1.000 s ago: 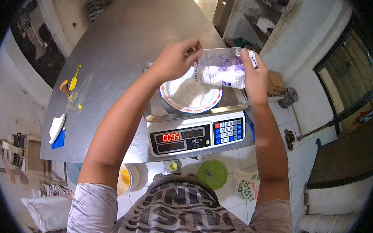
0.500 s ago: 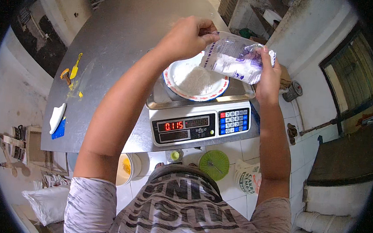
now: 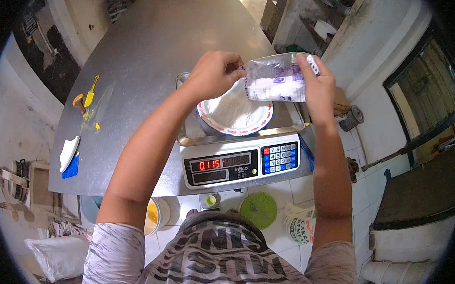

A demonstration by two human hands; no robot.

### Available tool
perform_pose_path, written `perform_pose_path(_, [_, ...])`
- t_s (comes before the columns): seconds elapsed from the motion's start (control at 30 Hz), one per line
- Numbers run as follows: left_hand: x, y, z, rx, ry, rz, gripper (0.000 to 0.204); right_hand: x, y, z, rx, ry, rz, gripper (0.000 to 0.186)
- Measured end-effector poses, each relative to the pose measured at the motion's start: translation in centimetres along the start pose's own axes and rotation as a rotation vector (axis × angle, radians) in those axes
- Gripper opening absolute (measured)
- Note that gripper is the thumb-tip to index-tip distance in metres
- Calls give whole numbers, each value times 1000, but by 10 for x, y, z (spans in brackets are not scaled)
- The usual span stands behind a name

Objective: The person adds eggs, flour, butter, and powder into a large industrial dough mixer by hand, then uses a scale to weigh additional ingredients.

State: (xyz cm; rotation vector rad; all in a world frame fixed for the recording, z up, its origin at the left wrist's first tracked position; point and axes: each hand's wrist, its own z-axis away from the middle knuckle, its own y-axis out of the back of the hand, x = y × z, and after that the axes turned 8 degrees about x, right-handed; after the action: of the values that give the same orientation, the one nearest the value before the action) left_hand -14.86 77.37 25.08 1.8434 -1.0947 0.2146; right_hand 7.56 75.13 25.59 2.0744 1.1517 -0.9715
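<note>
- Presently, left hand [image 3: 218, 74] pinches the upper left corner of the bag [image 3: 276, 90]; right hand [image 3: 318, 87] grasps its right end, thumb across the front. Both grips closed on plastic.
- Bag location: upper centre of frame, left end overlapping the bowl [image 3: 233, 130] from above. Contact with the rim: cannot tell.
- Handling (judgement): hold the lower left corner inside the rim, tilt slowly, tap out small amounts, let the red display [image 3: 209, 164] settle between taps. Wrists best kept off bowl and tray [image 3: 288, 115]; leaning would likely upset the reading.
- Bag contents: white powder [image 3: 279, 93] along the lower side; upper part clear.
- Bowl contents: white powder. Bowl sits on the tray of the scale [image 3: 247, 151], centre of frame.
- Bucket [image 3: 166, 214], lower left of centre: something yellow [image 3: 152, 217] inside, unidentified.
- Jar [image 3: 210, 200], lower centre: green at top; lid or contents unclear.
- Sack [image 3: 299, 225], lower right of centre: contents hidden.
</note>
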Motion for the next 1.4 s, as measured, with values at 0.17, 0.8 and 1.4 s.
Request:
perform_pose_path(0.17, [2,4,3,1,73,13,17,-3,-1,-1,-57,77,134,26])
perform_pose_path(0.8, [42,-7,-38,171,-274,-77,17,40,21,26,211,-342,-444,40])
perform_pose_path(1.4, [105,-21,-60,191,-457,-170,25,19,5,75,-53,-701,-1008,59])
